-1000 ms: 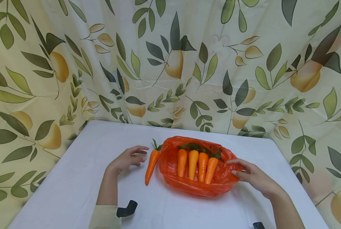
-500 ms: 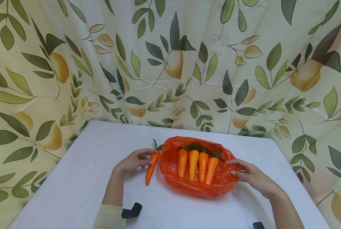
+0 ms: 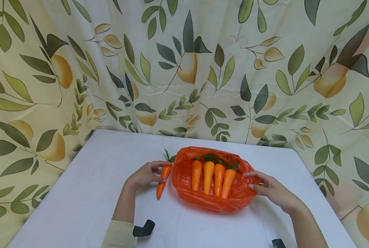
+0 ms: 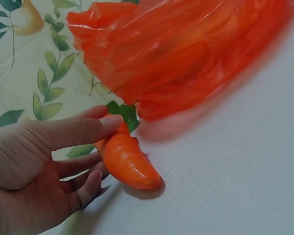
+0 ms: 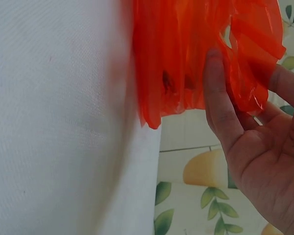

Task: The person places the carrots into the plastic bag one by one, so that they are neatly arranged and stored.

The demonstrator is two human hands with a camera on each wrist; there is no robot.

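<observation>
A single orange carrot (image 3: 161, 191) with a green leafy top lies on the table left of a red plastic bag (image 3: 200, 200). My left hand (image 3: 143, 175) pinches this carrot near its upper half, thumb on one side and fingers on the other. In the left wrist view the carrot (image 4: 130, 164) points its narrow tip away from the palm. Several more carrots (image 3: 208, 177) lie side by side inside the open bag, tops toward the back. At the bag's right end, my right hand (image 3: 277, 192) holds its edge between thumb and fingers, also seen in the right wrist view.
A white-covered table (image 3: 79, 199) bears everything. Behind it hangs a curtain (image 3: 184, 69) printed with leaves and fruit. Black wrist-worn pieces (image 3: 144, 228) show near both forearms.
My left hand has moved right from beside the loose carrot and now grips it. The right hand has stayed at the bag's right edge.
</observation>
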